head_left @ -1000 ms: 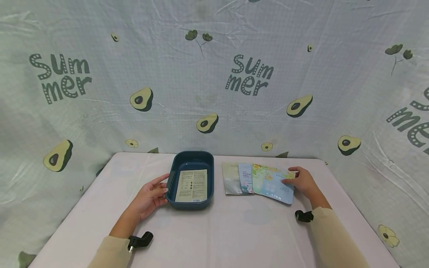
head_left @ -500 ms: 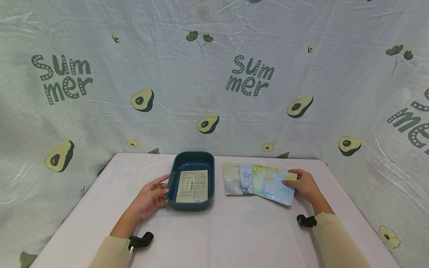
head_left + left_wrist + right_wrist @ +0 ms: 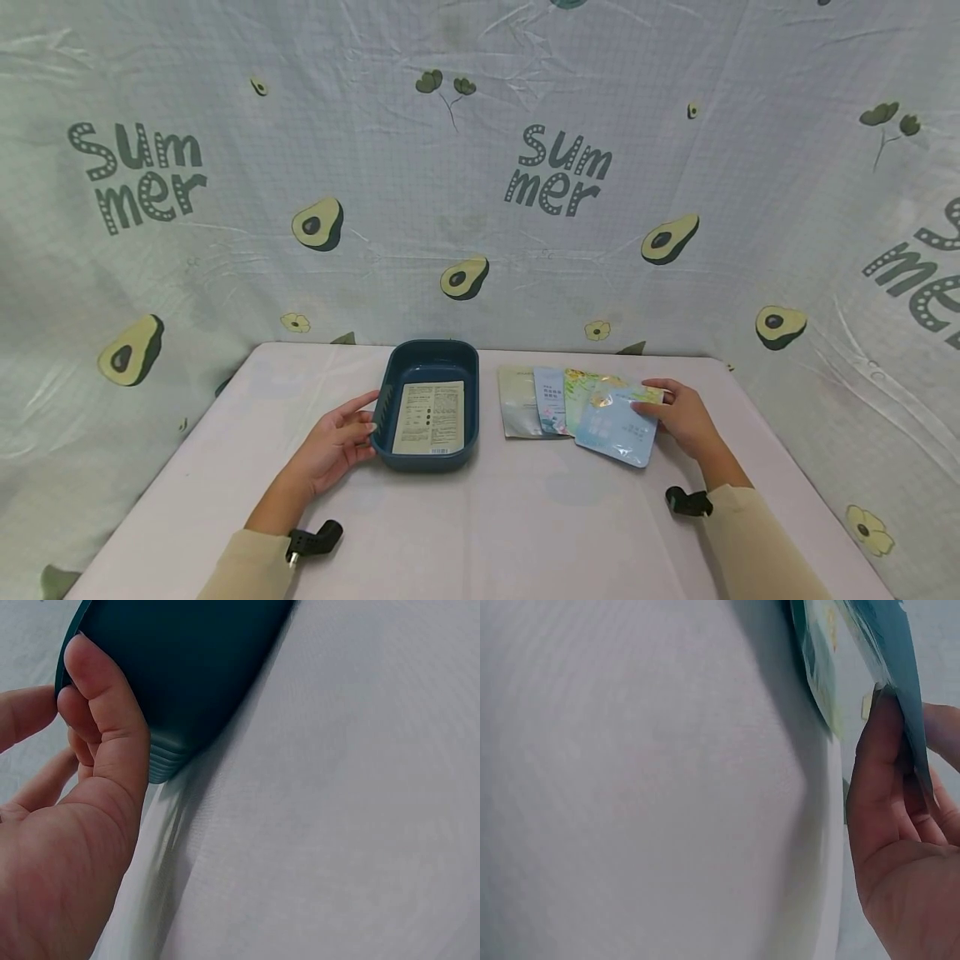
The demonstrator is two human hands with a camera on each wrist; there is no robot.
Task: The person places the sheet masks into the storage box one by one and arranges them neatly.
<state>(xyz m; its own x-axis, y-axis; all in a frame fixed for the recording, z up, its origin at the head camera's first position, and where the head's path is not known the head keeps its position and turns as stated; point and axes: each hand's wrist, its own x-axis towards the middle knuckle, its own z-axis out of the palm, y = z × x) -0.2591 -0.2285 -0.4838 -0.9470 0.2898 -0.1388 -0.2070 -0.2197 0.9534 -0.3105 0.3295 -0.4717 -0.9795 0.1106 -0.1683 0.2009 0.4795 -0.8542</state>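
Note:
In the head view a dark blue plastic tray (image 3: 470, 417) stands left of centre, a cream printed packet (image 3: 429, 417) lying flat inside it. My left hand (image 3: 337, 446) pinches the tray's left side; the left wrist view shows thumb and fingers about its rim. On the right, my right hand (image 3: 684, 421) pinches a light-blue sheet mask packet (image 3: 617, 427) by its right edge. In the right wrist view this packet is raised between thumb and fingers, apart from the green floral packet (image 3: 819, 671) behind it.
Left of the held packet lie a silvery packet (image 3: 521, 408) and a pale-blue one (image 3: 551, 396), overlapping in a fan. A white cloth covers the table (image 3: 525, 533). Avocado-printed curtain (image 3: 375, 167) walls rise behind and at both sides.
My right hand has drawn the light-blue packet slightly toward me, so it slides off the green floral one and shows more of it. The left hand and tray stay put.

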